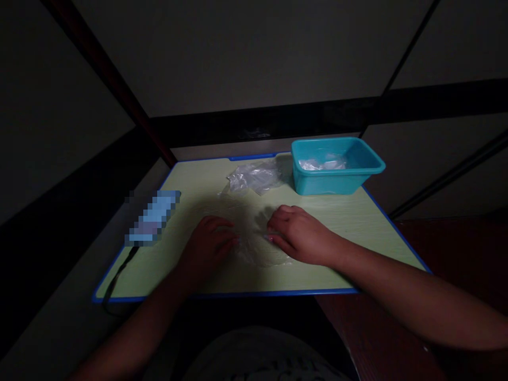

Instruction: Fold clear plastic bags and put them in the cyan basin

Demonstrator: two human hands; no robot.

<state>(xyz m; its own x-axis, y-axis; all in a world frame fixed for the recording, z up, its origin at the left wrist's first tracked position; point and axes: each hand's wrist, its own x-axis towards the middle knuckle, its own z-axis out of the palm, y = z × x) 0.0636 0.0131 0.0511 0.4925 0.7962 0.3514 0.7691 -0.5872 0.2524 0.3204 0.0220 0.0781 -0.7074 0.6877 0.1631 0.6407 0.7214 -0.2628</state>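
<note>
A thin clear plastic bag (260, 254) lies flat on the small table, between my two hands. My left hand (208, 243) rests at its left side, fingers spread a little and pointing inward over the plastic. On the other side, my right hand (297, 233) hovers or rests at the bag's right part, fingers slightly bent, with a gap showing between thumb and fingers. Neither hand visibly grips anything. Farther back lies a crumpled heap of clear plastic bags (254, 177). Dim light makes the bag's edges hard to follow.
A turquoise plastic basket (331, 182) with clear plastic inside stands at the back right. On the left edge lies a blurred-out phone-like device (154, 217) with a dark cable (119, 275). The pale table (349, 275) has a blue rim; a panelled wall rises behind.
</note>
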